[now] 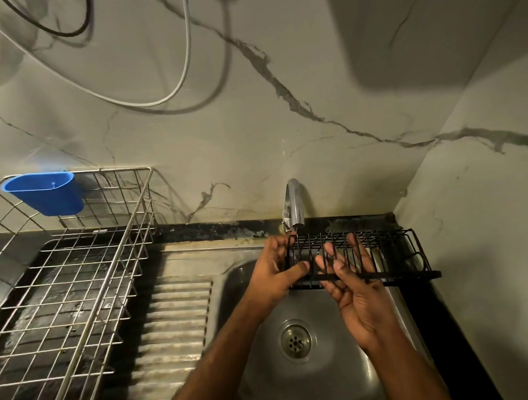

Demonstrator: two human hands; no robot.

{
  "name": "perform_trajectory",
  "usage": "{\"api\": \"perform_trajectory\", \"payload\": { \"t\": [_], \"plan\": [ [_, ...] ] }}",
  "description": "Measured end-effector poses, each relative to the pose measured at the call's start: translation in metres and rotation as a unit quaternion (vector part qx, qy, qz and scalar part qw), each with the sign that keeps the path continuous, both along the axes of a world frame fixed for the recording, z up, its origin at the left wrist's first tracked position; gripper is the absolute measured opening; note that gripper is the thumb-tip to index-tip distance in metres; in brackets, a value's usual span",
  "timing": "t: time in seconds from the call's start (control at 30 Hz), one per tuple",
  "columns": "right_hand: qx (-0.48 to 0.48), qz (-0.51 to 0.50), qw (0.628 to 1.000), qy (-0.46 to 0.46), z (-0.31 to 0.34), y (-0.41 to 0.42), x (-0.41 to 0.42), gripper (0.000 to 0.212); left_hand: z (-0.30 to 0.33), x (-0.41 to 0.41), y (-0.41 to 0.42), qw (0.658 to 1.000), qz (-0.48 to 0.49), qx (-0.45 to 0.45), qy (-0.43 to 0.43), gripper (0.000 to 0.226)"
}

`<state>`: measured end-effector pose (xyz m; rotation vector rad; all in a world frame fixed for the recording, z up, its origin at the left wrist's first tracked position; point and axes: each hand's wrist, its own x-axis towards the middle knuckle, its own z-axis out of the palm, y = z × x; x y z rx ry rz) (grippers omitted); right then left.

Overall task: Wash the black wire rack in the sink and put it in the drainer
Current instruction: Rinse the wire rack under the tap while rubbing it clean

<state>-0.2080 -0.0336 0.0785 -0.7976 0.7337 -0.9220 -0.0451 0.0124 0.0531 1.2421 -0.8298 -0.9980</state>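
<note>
Marble-look walls back a steel sink (264, 366) with a wire drainer (63, 284) on its left. Over the basin, under the tap (294, 204), the left hand (272, 275) grips the rack (380, 255) by its left end, while the right hand (356, 295) lies spread, fingers straight against the wires.

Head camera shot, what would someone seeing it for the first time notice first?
First the two hands over the sink: the left hand holds the black rack by its left end under the tap, and the right hand rests open fingers on its front bar. Next, the steel drainer at left, a blue cup hooked on its rim.
</note>
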Motion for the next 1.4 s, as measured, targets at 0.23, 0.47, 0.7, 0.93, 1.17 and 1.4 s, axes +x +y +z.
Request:
{"api": "perform_trajectory", "payload": {
  "t": [0.23, 0.47, 0.7, 0.93, 1.17, 1.4],
  "plan": [
    [0.018, -0.004, 1.0, 0.019, -0.015, -0.02, 0.01, 0.061, -0.014, 0.004, -0.019, 0.999, 0.011, 0.035, 0.004, 0.059],
    [0.029, -0.009, 0.999, 0.028, -0.023, -0.028, 0.015, 0.058, -0.025, 0.01, -0.026, 0.998, -0.012, 0.054, 0.018, 0.054],
    [0.034, 0.013, 0.999, 0.025, -0.024, -0.022, 0.027, 0.057, -0.024, 0.023, -0.012, 0.998, 0.011, 0.055, -0.007, 0.051],
    [0.028, 0.04, 0.999, 0.014, -0.024, -0.005, 0.043, 0.057, -0.024, 0.038, 0.008, 0.997, 0.035, 0.071, -0.023, 0.052],
    [0.019, 0.04, 0.999, 0.015, -0.017, -0.001, 0.039, 0.058, -0.017, 0.035, 0.011, 0.998, 0.034, 0.051, -0.035, 0.046],
    [0.001, 0.006, 0.999, 0.032, -0.011, -0.011, 0.006, 0.058, -0.014, 0.005, -0.013, 0.998, 0.005, 0.049, -0.042, 0.05]
  ]
}}
